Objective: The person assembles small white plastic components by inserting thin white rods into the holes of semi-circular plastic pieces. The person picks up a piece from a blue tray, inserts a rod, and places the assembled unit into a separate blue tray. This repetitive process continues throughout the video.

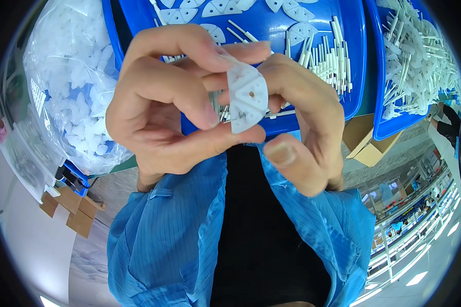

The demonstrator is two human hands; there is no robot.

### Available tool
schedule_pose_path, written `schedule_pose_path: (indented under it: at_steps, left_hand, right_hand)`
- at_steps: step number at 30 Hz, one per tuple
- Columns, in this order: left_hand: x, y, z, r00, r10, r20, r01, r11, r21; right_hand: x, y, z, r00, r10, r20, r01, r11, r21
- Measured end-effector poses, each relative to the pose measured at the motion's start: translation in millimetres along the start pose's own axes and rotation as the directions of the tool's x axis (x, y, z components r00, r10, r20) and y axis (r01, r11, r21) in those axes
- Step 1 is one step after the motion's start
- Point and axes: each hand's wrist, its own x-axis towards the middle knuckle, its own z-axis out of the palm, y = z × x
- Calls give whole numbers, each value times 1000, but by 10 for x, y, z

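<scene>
White plastic half-round piece (249, 97), w/ raised ribs & small holes, is held up btwn both hands, above the lap & in front of the near edge of a blue tray. L hand (161, 100) grasps it: thumb under the lower edge, fingers curled at the flat L side. R hand (310, 112) is half curled at the rounded R side, thumb apart from the piece; its fingertips are partly hidden behind, so can't tell if it grips too. Just below hands: blue pinstriped jacket (156, 230), open over a black top (266, 220). Beyond hands, the blue tray (358, 66) has more flat white pieces (223, 7) toward its far side & thin white rods (333, 64) bunched at R. To L, a clear plastic bag (95, 157) full of white pcs; to R, a 2nd blue tray (379, 110) heaped w/ rods & flat pcs. Lower down, cardboard boxes (374, 148) by the R tray, more cardboard (77, 204) at far L. Farthest R: a person in dark clothes (449, 122), partly cut off by the lens rim.
</scene>
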Motion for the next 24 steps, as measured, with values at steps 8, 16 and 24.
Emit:
schedule_pose_path:
  at_steps: [8,16,24]
  left_hand:
    - [46,-58,-35,987,137,80,-151,965,215]
    - [94,-51,-167,912,279,300,-361,893,268]
    - [52,8,-217,954,214,210,-264,933,246]
  right_hand:
    - [-40,-247,93,886,441,-141,-422,895,143]
    - [-29,-175,118,911,369,-187,-311,909,279]
    - [287,-392,1,984,132,-116,-174,649,-741]
